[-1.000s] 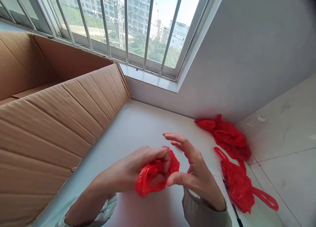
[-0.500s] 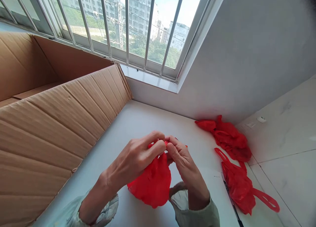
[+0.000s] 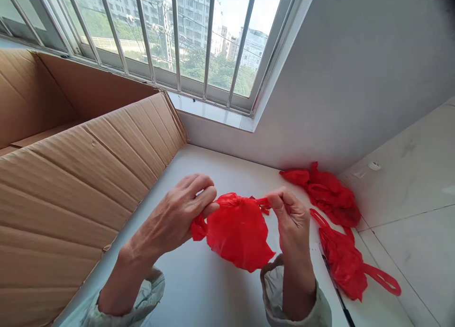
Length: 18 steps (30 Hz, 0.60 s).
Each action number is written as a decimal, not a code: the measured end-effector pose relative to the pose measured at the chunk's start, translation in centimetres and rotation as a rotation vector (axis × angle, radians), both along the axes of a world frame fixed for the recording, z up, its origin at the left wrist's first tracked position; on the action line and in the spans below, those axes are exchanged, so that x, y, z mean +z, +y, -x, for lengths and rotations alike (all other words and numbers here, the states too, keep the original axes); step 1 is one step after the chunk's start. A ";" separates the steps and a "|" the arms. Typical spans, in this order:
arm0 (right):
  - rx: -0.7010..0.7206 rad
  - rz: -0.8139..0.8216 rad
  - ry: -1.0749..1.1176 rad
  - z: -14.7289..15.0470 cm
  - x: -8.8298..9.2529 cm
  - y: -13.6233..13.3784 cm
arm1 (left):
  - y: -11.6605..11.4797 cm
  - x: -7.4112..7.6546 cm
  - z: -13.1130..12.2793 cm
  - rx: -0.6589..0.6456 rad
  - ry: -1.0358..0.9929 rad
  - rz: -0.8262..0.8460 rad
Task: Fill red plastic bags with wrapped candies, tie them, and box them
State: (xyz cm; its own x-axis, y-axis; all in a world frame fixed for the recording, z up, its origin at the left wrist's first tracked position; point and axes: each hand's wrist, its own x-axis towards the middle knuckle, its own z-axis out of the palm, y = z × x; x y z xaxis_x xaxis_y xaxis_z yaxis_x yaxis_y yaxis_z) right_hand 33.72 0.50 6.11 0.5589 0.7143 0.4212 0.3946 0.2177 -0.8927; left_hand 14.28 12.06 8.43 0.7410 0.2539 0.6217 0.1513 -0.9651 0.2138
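Observation:
A red plastic bag [image 3: 240, 237] hangs stretched between my two hands above the white tabletop [image 3: 199, 289], its top twisted into a knot. My left hand [image 3: 181, 208] is closed round the bag's left end, and some red plastic sticks out below its fingers. On the other side, my right hand [image 3: 289, 211] pinches the right handle between thumb and fingers. Small dark and red bits show just behind the bag, too hidden to make out.
A big open cardboard box [image 3: 88, 161] fills the left side. More red bags [image 3: 329, 196] lie by the wall at the right, with another red bag [image 3: 343, 263] nearer me beside a thin black stick [image 3: 337, 291]. A barred window is ahead.
My hands were together over the bag's top and have moved apart, left and right. The bag's ends are now pulled taut between them, with a knot at the top.

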 end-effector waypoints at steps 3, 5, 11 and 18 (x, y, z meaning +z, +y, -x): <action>-0.221 -0.120 0.063 -3.1 -0.9 0.0 | 1.3 0.0 1.5 0.034 -0.016 0.043; -0.276 -0.149 0.120 -4.7 -1.4 0.0 | 1.9 0.0 2.3 0.059 -0.021 0.126; -0.089 -0.139 0.389 -4.2 -1.4 0.4 | 2.9 -0.2 3.1 0.060 0.044 0.530; 0.415 -0.094 0.799 0.2 -0.8 2.1 | 1.6 -1.5 -0.5 -0.195 -0.036 1.077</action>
